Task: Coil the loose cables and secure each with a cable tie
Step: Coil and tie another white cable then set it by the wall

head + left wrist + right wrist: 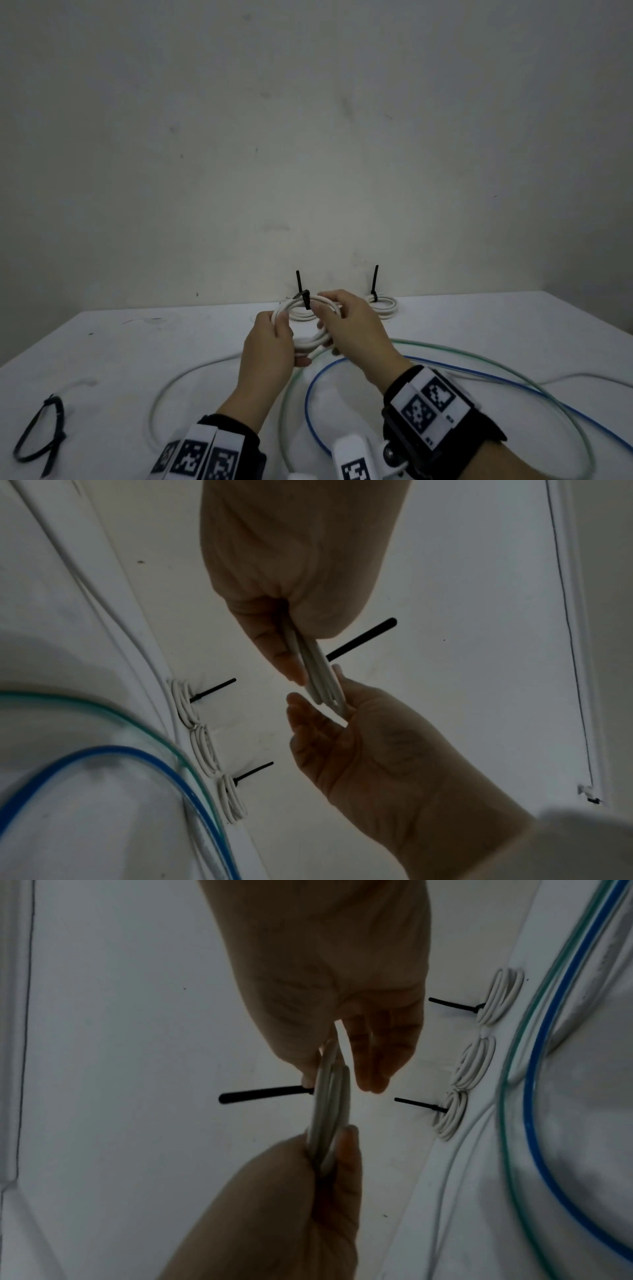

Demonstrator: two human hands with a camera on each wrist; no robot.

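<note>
A small white cable coil (310, 341) is held above the table between both hands. My left hand (282, 318) pinches its left side, and my right hand (323, 310) grips its right side. A black cable tie (306, 299) wraps the top of the coil between the two hands, with its tail pointing up. In the left wrist view the coil (318, 674) shows edge-on, with the tie tail (363, 639) behind it. The right wrist view shows the coil (330, 1104) and the tie tail (263, 1093) pointing left.
Three white coils lie along the wall: a tied coil (500, 999), a tieless-looking coil (474, 1064) and another tied coil (452, 1112). Loose blue cable (310, 401), greenish cable (513, 377) and white cable (161, 397) loop over the white table (137, 342). Spare black ties (37, 431) lie at the front left.
</note>
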